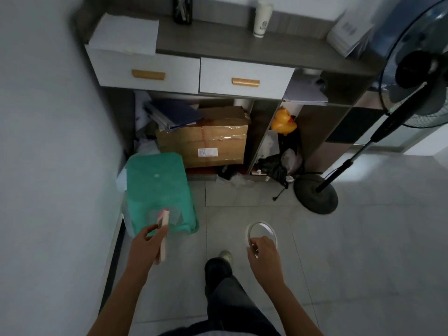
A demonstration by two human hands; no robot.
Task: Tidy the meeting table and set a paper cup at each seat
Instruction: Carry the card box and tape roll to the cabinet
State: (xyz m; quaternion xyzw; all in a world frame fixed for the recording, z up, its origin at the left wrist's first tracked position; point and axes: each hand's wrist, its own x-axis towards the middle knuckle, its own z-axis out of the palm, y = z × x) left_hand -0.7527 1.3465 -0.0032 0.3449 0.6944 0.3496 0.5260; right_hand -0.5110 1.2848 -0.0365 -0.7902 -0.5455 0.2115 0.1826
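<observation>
My left hand (148, 243) grips a thin pink and white book or pad (164, 235) edge-on, held over the near end of a green plastic bin lined with a clear bag (155, 190). My right hand (265, 253) pinches the rim of a white paper cup (263, 232), whose open mouth faces the camera above the tiled floor. A stack of white paper cups (262, 19) stands upside down on top of the grey cabinet (230, 42) at the back.
The cabinet has two white drawers with wooden handles (245, 82). Below sit a taped cardboard box (206, 139), blue folders, a yellow rubber duck (283, 122) and black bags. A standing fan (315, 192) occupies the right. A white wall runs along the left.
</observation>
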